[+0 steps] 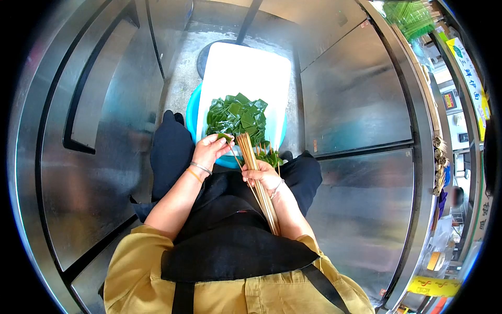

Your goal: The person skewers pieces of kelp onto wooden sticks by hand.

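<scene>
My left hand (pixel 208 150) pinches a green kelp piece (pixel 225 137), with the tip of one thin wooden skewer (pixel 235 155) at it. A thick bundle of bamboo skewers (pixel 255 178) lies in my right hand (pixel 265 177), its fingers wrapped round the middle. The bundle slants down along my right forearm. Just ahead of both hands, a pile of dark green, glossy kelp squares (pixel 238 116) rests on a white board (pixel 246 68). Beyond my right fingers, several skewers with green pieces (pixel 269 157) on them stick up, partly hidden by the hand.
Under the board shows the rim of a blue basin (pixel 193 112). Steel cabinet doors rise on the left (pixel 112 136) and right (pixel 355 99). A counter with green packets (pixel 410 18) and a yellow sign (pixel 481 120) runs along the far right. My knees flank the basin.
</scene>
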The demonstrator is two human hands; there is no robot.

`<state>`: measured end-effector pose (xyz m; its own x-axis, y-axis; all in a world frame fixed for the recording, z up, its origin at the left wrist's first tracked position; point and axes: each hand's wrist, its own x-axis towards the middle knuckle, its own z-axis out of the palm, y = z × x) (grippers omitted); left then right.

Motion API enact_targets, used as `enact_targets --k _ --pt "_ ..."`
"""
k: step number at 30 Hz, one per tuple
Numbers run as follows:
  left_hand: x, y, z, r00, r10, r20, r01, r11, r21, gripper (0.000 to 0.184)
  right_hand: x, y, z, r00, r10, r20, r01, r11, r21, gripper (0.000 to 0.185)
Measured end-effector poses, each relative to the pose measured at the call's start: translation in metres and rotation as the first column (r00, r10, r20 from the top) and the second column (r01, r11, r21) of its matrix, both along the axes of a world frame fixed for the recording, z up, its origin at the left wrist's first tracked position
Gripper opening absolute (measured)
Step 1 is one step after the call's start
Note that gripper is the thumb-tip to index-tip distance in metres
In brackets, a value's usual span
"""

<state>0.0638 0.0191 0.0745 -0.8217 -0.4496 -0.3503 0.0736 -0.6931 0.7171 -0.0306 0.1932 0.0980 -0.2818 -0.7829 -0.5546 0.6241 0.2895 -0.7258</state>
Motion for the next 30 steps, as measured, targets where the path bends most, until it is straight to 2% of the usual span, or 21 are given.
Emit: enact_targets --k 5,7,9,13,14,18,29,30 --pt "0.000 0.005 -0.009 1.000 -0.013 -0.004 0.013 1.000 -0.013 0.019 0.001 0.000 0.000 1.000 0.001 -0.030 -0.001 1.000 0.016 0.017" --pt "0.000 0.014 -0.018 0.989 -0.148 0.008 0.148 0.983 -0.105 0.018 0.000 0.000 -0.001 1.000 -0.008 -0.024 0.008 1.000 0.003 0.017" --pt "0.002 0.027 -0.024 0.994 -0.106 0.015 0.107 0.977 -0.187 0.017 0.000 0.000 0.000 1.000 -0.013 -0.026 0.013 1.000 0.004 0.018" --pt "-0.002 0.019 -0.026 0.999 0.010 0.032 -0.003 0.977 -0.211 0.015 0.000 -0.001 0.002 0.999 -0.010 -0.037 0.010 1.000 0.006 0.019" --pt "-0.003 0.017 -0.025 0.995 0.089 0.037 -0.079 0.974 -0.212 0.015 -0.001 0.000 -0.002 0.999 0.003 -0.046 -0.002 1.000 0.012 0.020" --pt "-0.008 0.016 -0.027 0.977 0.192 0.093 -0.161 0.951 -0.264 0.016 0.001 -0.002 -0.002 0.999 0.012 -0.041 -0.011 1.000 0.021 0.020" --pt "-0.004 0.007 -0.015 0.975 0.160 0.153 -0.114 0.956 -0.269 0.018 0.001 -0.002 0.002 1.000 0.018 -0.016 -0.018 1.000 0.007 0.019" --pt "-0.003 0.006 -0.016 0.978 0.148 0.145 -0.114 0.969 -0.220 0.018 0.001 -0.002 0.002 1.000 0.017 -0.016 -0.017 1.000 0.006 0.019"
